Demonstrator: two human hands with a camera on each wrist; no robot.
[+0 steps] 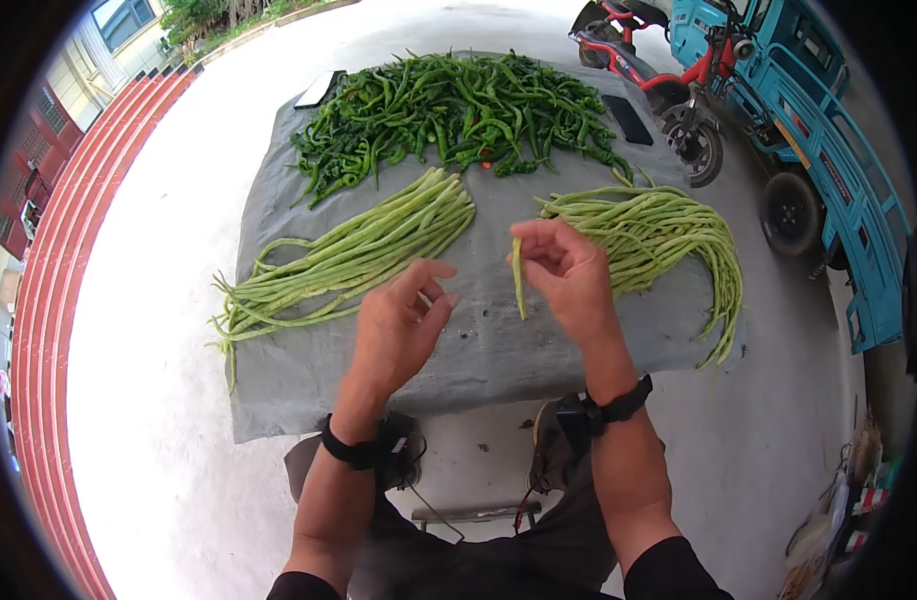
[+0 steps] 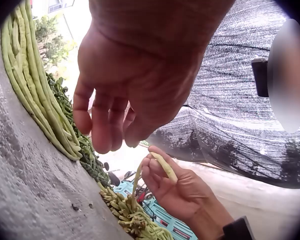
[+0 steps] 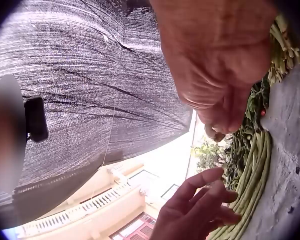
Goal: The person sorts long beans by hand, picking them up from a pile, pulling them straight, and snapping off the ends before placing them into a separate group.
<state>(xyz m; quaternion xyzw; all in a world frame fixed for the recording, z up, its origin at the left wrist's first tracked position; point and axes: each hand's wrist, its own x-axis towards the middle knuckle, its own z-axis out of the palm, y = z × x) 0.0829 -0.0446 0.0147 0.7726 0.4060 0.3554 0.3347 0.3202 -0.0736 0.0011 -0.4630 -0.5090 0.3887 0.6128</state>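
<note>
The right hand [image 1: 569,275] holds a short yellowish bean piece [image 1: 519,278] between thumb and fingers, at the inner end of the right bundle of long beans [image 1: 659,235]. In the left wrist view that piece [image 2: 165,167] lies across the right hand's fingers [image 2: 152,170]. The left hand [image 1: 399,325] hangs above the grey cloth [image 1: 479,350] with bent, relaxed fingers and nothing visible in them, just right of the left bundle of long beans [image 1: 359,245]. The two hands are apart. In the right wrist view the right hand's fingertips are partly hidden by the hand itself.
A wide heap of green peppers [image 1: 449,110] covers the far part of the cloth. A dark phone [image 1: 629,120] lies at its right, a white-edged one [image 1: 320,89] at its left. A blue three-wheeler [image 1: 829,130] and a red scooter [image 1: 634,65] stand beyond on the right.
</note>
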